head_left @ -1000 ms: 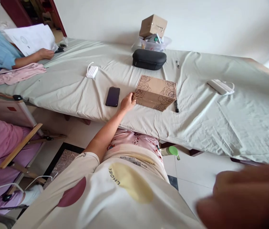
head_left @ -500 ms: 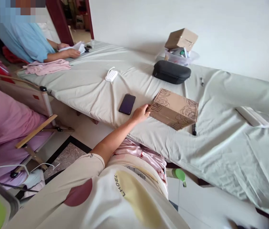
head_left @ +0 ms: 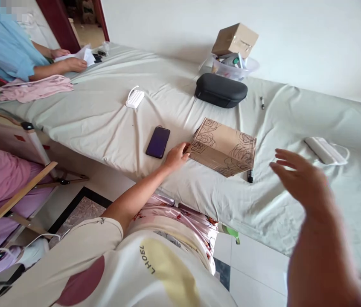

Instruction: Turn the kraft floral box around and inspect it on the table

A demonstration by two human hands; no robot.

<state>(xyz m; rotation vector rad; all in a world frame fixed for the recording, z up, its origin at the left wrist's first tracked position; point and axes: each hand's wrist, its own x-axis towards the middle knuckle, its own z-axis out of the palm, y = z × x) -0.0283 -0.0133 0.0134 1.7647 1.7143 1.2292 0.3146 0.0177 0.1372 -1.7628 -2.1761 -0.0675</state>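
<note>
A brown cardboard box (head_left: pixel 223 147) with dark scribbled rose-like drawings lies on the cloth-covered surface in front of me. My left hand (head_left: pixel 177 156) is closed on its left end, the fingertips partly hidden at the edge. To the right of the box, my right hand (head_left: pixel 298 179) is raised above the cloth with nothing in it, thumb and fingers apart. A black marker (head_left: pixel 250 176) sticks out from under or beside the box's near right corner. Left of my left hand lies a dark phone (head_left: pixel 158 142).
Behind the box are a black hard case (head_left: pixel 221 90), a clear plastic tub (head_left: pixel 228 70) and a smaller carton (head_left: pixel 235 39). White power strips (head_left: pixel 135 98) lie left and right (head_left: pixel 325 150). A person in blue (head_left: pixel 4 49) holds papers at far left; a wooden-armed chair (head_left: pixel 23 189) stands nearer.
My right hand has come into view from the lower right. My left hand stays on the box. The whole view has shifted, so things appear farther left.
</note>
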